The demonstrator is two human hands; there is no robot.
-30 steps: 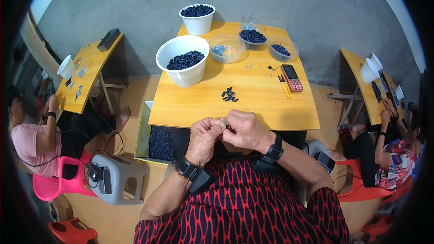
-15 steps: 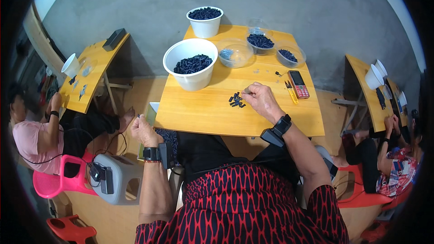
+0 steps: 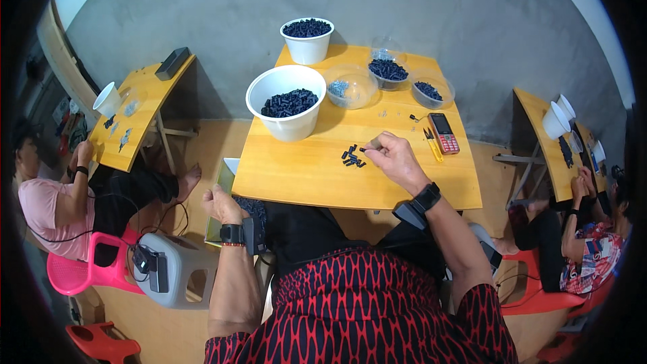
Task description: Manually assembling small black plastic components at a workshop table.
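Observation:
My right hand is over the front of the wooden table, thumb and finger pinched on a small black plastic piece. Just left of it lies a small loose pile of black plastic pieces. My left hand is off the table's left front corner, above an open box. Its fingers are curled closed; what they hold, if anything, is hidden. More black pieces show beside the left wrist, low by my lap.
Two white tubs of black pieces stand at the back left. Clear plastic bowls with black and small silvery parts sit behind. A red phone and yellow-handled snips lie right. People work at side tables.
My left hand has dropped slightly and turned inward, its fingertips now hidden. My right fingertips, near the pile, now show a black piece between them. The view has shifted a little.

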